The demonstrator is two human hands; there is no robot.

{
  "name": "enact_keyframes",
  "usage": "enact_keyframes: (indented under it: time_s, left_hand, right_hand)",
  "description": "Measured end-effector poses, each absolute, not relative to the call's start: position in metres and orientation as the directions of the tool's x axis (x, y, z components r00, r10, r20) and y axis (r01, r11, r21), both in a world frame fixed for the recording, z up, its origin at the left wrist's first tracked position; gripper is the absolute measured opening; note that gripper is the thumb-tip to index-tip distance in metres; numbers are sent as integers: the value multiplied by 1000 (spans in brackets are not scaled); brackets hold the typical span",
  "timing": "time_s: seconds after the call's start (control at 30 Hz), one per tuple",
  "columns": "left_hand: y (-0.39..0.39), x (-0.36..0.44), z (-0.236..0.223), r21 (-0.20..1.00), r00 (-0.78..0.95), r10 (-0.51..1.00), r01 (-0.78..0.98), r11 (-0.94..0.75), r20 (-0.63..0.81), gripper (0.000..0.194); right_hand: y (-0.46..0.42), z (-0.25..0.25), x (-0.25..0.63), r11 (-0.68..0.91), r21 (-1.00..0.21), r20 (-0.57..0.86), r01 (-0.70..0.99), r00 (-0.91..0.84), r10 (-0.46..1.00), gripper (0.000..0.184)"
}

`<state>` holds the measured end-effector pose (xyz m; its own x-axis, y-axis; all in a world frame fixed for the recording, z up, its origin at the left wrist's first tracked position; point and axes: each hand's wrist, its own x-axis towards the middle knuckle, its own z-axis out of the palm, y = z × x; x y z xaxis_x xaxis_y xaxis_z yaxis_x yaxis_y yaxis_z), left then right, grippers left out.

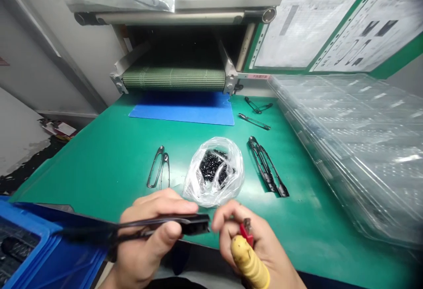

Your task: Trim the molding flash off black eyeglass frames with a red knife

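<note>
Your left hand has a glossy black part, your right hand a red tool, thumb in a plain yellow cover with banded ridges. In front of you: solid green table, clear whitish bag of black bits, black frames, plain blue sheet, green belt with fine lines. You've also got a blue bin left, colourless see-through trays right, white papers edged in green.
</note>
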<state>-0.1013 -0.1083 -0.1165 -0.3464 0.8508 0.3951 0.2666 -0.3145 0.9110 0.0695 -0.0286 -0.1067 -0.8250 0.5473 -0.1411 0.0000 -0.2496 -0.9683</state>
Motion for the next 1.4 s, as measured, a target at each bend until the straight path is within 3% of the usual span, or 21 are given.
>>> enact_keyframes:
  time_s: [0.07,0.17,0.23,0.3,0.33,0.47,0.63,0.77,0.9,1.07,1.3,1.4]
  left_hand:
    - [-97,-103,-114,976,-180,959,60,-211,218,28]
    - [-85,-106,-116,977,-157,986,-213,24,-59,43]
    - [-83,-110,-118,961,-251,962,-273,39,-110,45]
    - [-86,-112,-116,951,-321,942,-310,-7,-98,46]
    - [-89,-112,-114,938,-325,942,-345,-39,-80,46]
    - [-95,-106,-101,847,-157,988,-524,-88,5,50]
    - [-98,-95,-93,771,131,991,-633,71,17,50]
    - [-101,-89,-89,733,107,991,-669,127,-75,49]
    - [-101,-86,-90,697,135,988,-701,150,-76,47]
    - [-98,-77,-92,669,22,999,-742,44,-42,48]
    - [-94,-68,-95,630,-22,999,-776,-34,27,50]
    - [-96,-69,-95,691,-38,999,-723,-26,-1,48]
  right_hand:
    - [-28,-114,65,-212,-975,-94,-68,-738,668,40]
    - [-22,-125,58,321,-942,318,-92,-546,775,14]
    - [-17,-127,56,663,-744,598,-86,-529,602,28]
    - [-12,-121,57,800,-576,686,-168,-631,361,24]
    - [-11,-115,58,809,-557,662,-187,-688,298,17]
    - [-8,-84,67,802,-596,413,-27,-867,278,39]
    - [-8,-65,67,904,-427,233,26,-963,138,22]
    - [-12,-63,65,928,-368,218,48,-966,136,17]
    - [-14,-64,67,934,-355,215,47,-968,130,17]
    - [-13,-70,68,933,-352,229,78,-959,166,21]
    - [-9,-75,68,881,-466,186,86,-963,193,33]
    - [-5,-71,72,874,-481,300,67,-924,237,37]
